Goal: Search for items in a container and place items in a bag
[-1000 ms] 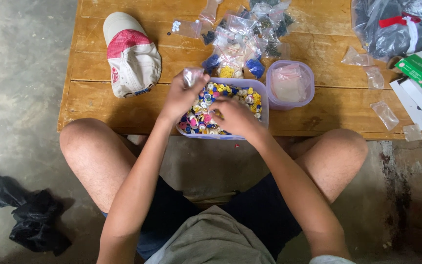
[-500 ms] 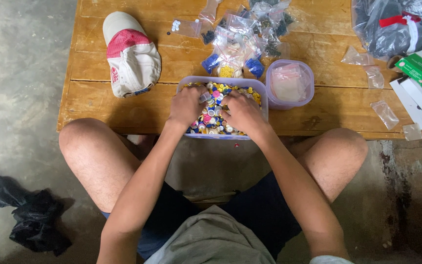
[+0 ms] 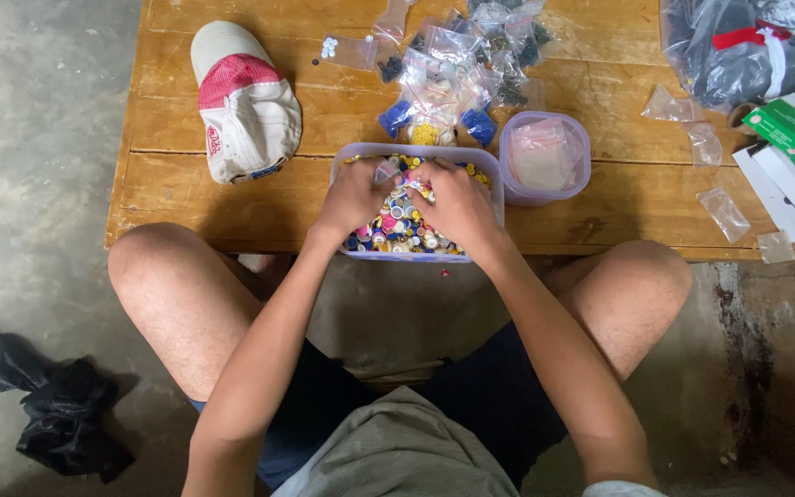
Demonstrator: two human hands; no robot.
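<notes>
Head view: left hand (image 3: 353,195) and right hand (image 3: 455,204) dig, fingers curled, into the beads (image 3: 396,228) (whether either grips any, I cannot tell) inside a rectangular tub (image 3: 494,175), long axis along the table's (image 3: 167,184) near edge.

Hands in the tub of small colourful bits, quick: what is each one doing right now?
Left hand: fingers curled down into the small pieces in the tub; grip cannot be told.
Right hand: the same.
</notes>
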